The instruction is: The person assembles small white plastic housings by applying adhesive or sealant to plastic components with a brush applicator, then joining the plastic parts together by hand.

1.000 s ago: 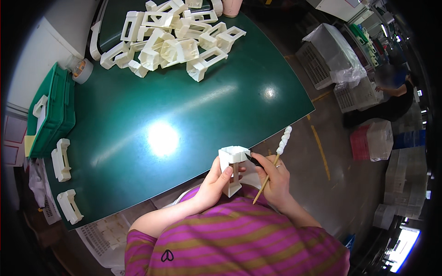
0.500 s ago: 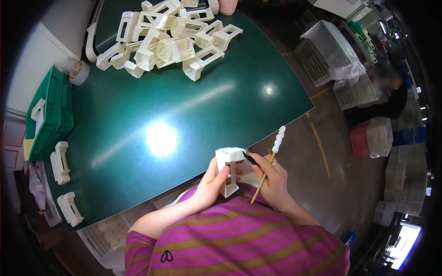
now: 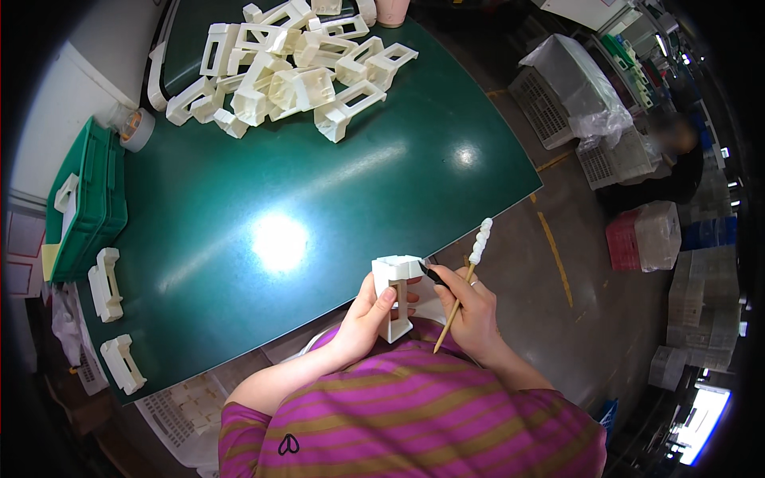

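Note:
My left hand [image 3: 365, 317] is closed around a white plastic frame part [image 3: 393, 271], holding it upright just off the table's near edge, with the thumb on its front. Some fingertips show behind its opening. In my right hand [image 3: 475, 315] is a small black-handled knife [image 3: 431, 273], its tip at the upper right corner of the part. The same hand also grips a thin wooden stick [image 3: 449, 325] whose upper end carries a lumpy white wrapping [image 3: 480, 241]. How the knife's blade meets the plastic is too small to make out.
Similar white parts [image 3: 303, 88] lie heaped at the back of the green table [image 3: 358, 191]. Two more parts [image 3: 105, 284] sit along its left edge, near green crates [image 3: 100, 199] and a tape roll [image 3: 137, 129]. Farther right, a person [image 3: 677, 171] is near stacked crates [image 3: 558, 95].
Almost nothing differs. Both hands keep their hold on the part, knife and stick, and the view has shifted very slightly.

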{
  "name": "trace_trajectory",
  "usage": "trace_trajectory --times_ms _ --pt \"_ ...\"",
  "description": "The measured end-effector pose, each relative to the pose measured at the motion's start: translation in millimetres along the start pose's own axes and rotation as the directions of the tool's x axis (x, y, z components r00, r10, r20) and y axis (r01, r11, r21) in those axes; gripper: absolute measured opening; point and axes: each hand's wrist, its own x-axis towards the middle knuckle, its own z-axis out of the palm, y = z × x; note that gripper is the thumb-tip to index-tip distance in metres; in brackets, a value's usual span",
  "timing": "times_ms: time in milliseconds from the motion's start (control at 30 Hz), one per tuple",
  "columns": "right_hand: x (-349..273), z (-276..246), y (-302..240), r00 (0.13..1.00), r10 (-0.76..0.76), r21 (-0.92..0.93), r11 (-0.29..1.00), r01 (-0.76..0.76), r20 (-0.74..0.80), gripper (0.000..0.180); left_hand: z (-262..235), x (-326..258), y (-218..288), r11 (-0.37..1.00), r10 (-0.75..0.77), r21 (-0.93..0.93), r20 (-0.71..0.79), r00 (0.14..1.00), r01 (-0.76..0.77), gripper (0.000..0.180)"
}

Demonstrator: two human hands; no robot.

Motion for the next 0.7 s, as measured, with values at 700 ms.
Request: trace_trajectory --times_ms 700 --pt "-8 -1 8 0.984 -0.145 0.478 0.86 0.178 -0.104 0.024 -3 0 -1 0.994 -0.035 -0.107 0.006 0.999 0.036 0.045"
